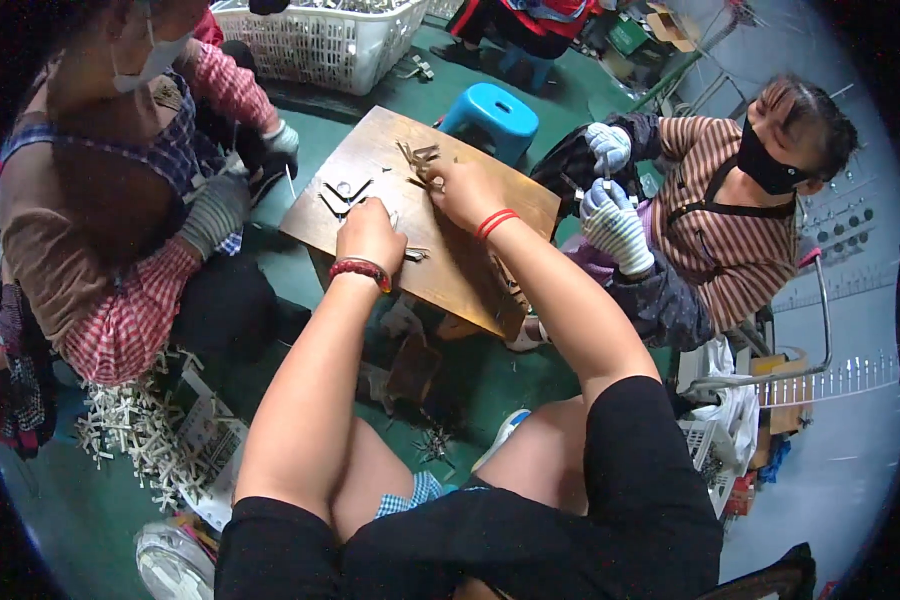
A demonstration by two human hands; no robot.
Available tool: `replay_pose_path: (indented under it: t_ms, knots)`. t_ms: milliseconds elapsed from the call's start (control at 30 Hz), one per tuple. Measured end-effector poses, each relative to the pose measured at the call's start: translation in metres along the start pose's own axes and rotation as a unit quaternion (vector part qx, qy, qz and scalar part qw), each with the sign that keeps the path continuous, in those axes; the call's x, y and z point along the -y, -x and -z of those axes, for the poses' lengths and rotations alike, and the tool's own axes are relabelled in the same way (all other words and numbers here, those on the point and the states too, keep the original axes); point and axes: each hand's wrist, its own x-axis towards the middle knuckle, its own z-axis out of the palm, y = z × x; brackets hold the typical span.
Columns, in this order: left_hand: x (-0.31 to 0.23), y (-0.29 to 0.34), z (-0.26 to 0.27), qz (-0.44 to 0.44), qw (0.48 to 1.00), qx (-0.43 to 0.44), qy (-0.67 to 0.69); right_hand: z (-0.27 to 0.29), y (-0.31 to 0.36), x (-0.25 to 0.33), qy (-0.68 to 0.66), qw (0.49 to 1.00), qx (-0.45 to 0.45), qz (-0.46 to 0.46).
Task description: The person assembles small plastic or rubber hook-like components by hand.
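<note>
Over the small wooden table (490,270), my left hand (370,240) is closed, its fingers curled with their tips mostly hidden. Just beyond it lie dark V-shaped metal pieces (342,198) on the wood. Beside its wrist are several more slim metal pieces (416,255). My right hand (466,194) is farther right, fingers pinched at a small cluster of thin metal pieces (419,157). Both hands are bare. What the left hand holds is too hidden to name.
A person in checked sleeves (130,330) sits at left; another in a striped top (700,190) at right wears gloves (615,225). A blue stool (492,118) stands behind the table, a white basket (315,48) farther back. Pale metal parts (135,425) are heaped at lower left.
</note>
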Motion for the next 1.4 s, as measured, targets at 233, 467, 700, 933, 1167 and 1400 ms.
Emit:
replay_pose_path:
  t_ms: [233,467,700,933,1167,1400]
  knots:
    - [0.003,-0.001,-0.002,-0.013,1.000,-0.008,0.004,-0.005,-0.003,0.011,0.073,0.997,0.002,0.031]
    - [0.005,0.000,-0.003,-0.027,1.000,-0.013,-0.001,-0.005,-0.008,0.013,0.077,0.997,0.009,-0.010]
    - [0.011,-0.004,-0.009,-0.038,0.999,-0.016,0.005,-0.006,-0.015,0.011,0.057,0.989,0.134,-0.013]
    - [0.013,-0.003,-0.008,-0.029,0.999,-0.013,0.011,0.011,-0.005,0.019,0.064,0.992,0.107,0.007]
    - [0.013,-0.001,-0.009,-0.017,1.000,-0.001,0.020,0.017,-0.009,0.013,0.087,0.989,0.119,0.015]
    - [0.008,-0.007,-0.015,0.003,0.999,-0.016,0.030,0.043,-0.029,-0.019,-0.081,0.988,0.131,-0.017]
